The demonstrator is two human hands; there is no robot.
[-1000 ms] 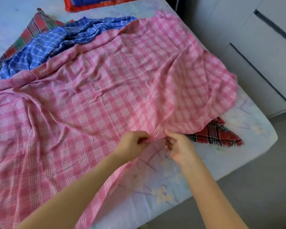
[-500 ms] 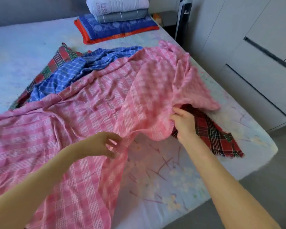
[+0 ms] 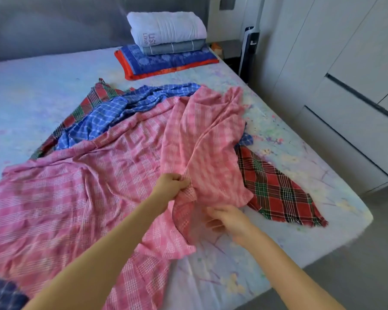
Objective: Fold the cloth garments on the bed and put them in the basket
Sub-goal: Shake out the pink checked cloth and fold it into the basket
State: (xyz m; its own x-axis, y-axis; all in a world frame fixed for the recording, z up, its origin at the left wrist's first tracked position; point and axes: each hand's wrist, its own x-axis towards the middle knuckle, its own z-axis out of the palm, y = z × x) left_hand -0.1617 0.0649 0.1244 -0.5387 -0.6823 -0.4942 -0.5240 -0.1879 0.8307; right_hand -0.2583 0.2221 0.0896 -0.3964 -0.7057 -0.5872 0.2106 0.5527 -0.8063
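Counting what is on my bed

I see one bed [image 3: 43, 86] and two hands, my left hand [image 3: 169, 186] and my right hand [image 3: 230, 219]. There are three big checked cloths lying loose: one pink cloth [image 3: 76, 198], one blue cloth [image 3: 112, 113] and one red cloth [image 3: 278, 193]. A fourth bit of dark blue checked cloth [image 3: 0, 291] peeks in at the bottom corner. At the far end sits one pile of three folded things: one white towel [image 3: 166, 27], one grey one [image 3: 173, 47] and one blue and orange one [image 3: 166, 62].
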